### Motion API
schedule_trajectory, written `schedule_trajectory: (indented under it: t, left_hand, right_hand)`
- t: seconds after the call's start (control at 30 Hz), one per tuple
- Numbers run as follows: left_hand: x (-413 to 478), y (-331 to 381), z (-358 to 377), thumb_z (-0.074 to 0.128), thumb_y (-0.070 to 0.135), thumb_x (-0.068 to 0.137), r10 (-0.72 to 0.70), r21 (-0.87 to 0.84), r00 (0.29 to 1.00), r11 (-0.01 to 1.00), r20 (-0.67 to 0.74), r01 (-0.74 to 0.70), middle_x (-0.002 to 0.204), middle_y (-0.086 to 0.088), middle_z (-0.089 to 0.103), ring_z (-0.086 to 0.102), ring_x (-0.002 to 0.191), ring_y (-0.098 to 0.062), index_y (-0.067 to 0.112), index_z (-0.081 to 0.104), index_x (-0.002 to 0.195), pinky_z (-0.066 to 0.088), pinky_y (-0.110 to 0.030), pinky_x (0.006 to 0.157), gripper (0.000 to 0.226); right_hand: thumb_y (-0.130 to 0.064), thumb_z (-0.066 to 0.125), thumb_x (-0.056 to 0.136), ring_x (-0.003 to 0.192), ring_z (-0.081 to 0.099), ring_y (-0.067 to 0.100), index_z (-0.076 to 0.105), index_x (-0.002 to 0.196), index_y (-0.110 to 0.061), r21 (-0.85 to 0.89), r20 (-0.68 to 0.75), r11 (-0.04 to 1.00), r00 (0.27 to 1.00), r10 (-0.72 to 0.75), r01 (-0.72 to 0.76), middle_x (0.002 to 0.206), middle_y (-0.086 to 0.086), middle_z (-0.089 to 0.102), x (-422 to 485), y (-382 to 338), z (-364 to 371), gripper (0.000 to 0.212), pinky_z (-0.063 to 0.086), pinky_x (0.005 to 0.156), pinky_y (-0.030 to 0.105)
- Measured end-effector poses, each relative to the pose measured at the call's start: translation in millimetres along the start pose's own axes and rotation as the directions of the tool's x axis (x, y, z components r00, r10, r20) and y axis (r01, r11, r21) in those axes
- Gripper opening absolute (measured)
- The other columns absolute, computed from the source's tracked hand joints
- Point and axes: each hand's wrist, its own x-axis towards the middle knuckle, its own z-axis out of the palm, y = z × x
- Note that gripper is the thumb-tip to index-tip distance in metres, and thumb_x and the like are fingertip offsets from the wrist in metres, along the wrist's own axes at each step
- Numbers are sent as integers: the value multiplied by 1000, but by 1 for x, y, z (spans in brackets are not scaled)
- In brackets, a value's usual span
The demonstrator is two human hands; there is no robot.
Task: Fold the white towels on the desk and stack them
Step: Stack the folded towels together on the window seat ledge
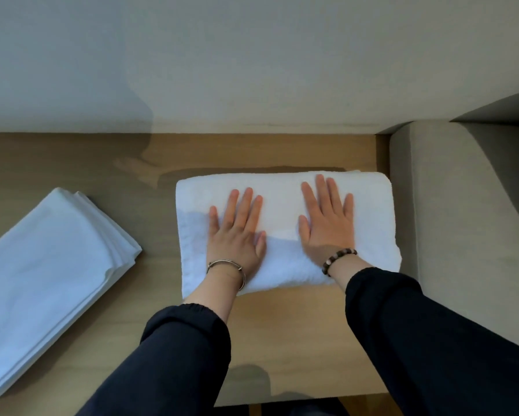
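Dark sleeves (174,355) cover both my forearms above the wooden counter (282,325). My left grip (237,232) and right grip (327,220) lie side by side, fingers straight and spread, palms pressing flat on the folded white towel (282,205) and clasping nothing. That towel lies at the counter's right end, its edge just beside a grey upholstered seat (462,205). A second folded white towel (51,259) lies well apart on the left, set at an angle. A metal bangle (228,265) rings my left wrist, a bead bracelet (339,259) my right.
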Motion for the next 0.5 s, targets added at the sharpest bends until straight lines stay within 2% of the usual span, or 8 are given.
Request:
schedule_trajectory:
  t: [0.07, 0.13, 0.17, 0.23, 0.27, 0.3, 0.4, 0.5]
  left_hand:
    - [-12, -15, -8, 35, 45, 92, -121, -92, 992, 989, -35, 117, 153, 6, -22, -29, 139, -12, 26, -12, 146, -17, -46, 111, 74]
    - [-26, -29, -20, 44, 47, 88, -337, -248, 935, 921, -111, 302, 159, -4, 5, 1, 146, -24, 20, 7, 151, 10, -53, 112, 78]
    - [-32, -38, -25, 51, 47, 86, -475, -388, 876, 826, -88, 409, 156, -9, 19, 18, 144, -30, 18, 14, 151, 22, -51, 109, 80]
    - [-41, -54, -30, 61, 47, 83, -660, -676, 732, 463, 170, 574, 143, -10, 41, 41, 130, -30, 18, 24, 148, 37, -39, 98, 80]
    - [-46, -60, -29, 62, 48, 84, -648, -729, 691, 296, 322, 617, 133, -8, 51, 49, 122, -28, 17, 34, 142, 40, -33, 92, 72]
    - [-50, -66, -29, 61, 48, 85, -580, -721, 689, 235, 434, 652, 122, -5, 59, 55, 113, -25, 16, 47, 132, 42, -30, 84, 58]
    - [-57, -77, -29, 54, 49, 90, -428, -674, 711, 267, 558, 689, 106, -1, 61, 56, 94, -19, 15, 60, 110, 38, -28, 76, 40]
    - [-57, -79, -36, 60, 48, 86, -373, -703, 717, 201, 589, 682, 95, 4, 62, 59, 82, -11, 18, 62, 97, 43, -23, 67, 32]
  right_hand:
    - [-44, 12, 90, 144, -13, 19, 0, 151, -24, -32, 18, 999, 1000, 8, -8, 160, 5, -3, 0, -1, -4, 66, -9, 113, 47]
    - [-41, 11, 91, 146, -10, 22, 0, 152, -22, -43, 22, 999, 1000, 21, -20, 159, 7, -5, -1, -5, -9, 65, -9, 113, 48]
    - [-39, 12, 91, 146, -8, 24, 1, 152, -21, -22, 22, 999, 999, 36, -36, 159, 8, -5, -3, -8, -12, 65, -9, 113, 49]
    - [-36, 15, 91, 146, -7, 25, 4, 152, -18, 53, 15, 997, 998, 56, -57, 159, 11, -5, -8, -20, -19, 65, -11, 113, 48]
    - [-35, 16, 91, 146, -7, 25, 6, 152, -17, 87, 16, 995, 999, 39, -40, 159, 11, -4, -11, -28, -23, 64, -12, 113, 47]
    - [-34, 17, 92, 146, -7, 24, 7, 152, -17, 108, 25, 994, 1000, -4, 1, 159, 11, -5, -15, -39, -25, 63, -12, 113, 47]
    - [-35, 25, 98, 145, -14, 23, 6, 152, -21, 130, 92, 987, 990, -110, 98, 159, 7, -10, -23, -67, -21, 59, -8, 113, 50]
    - [-39, 24, 98, 144, -17, 23, 2, 152, -25, 138, 105, 989, 993, -61, 47, 158, 3, -15, -19, -78, -16, 60, -7, 113, 52]
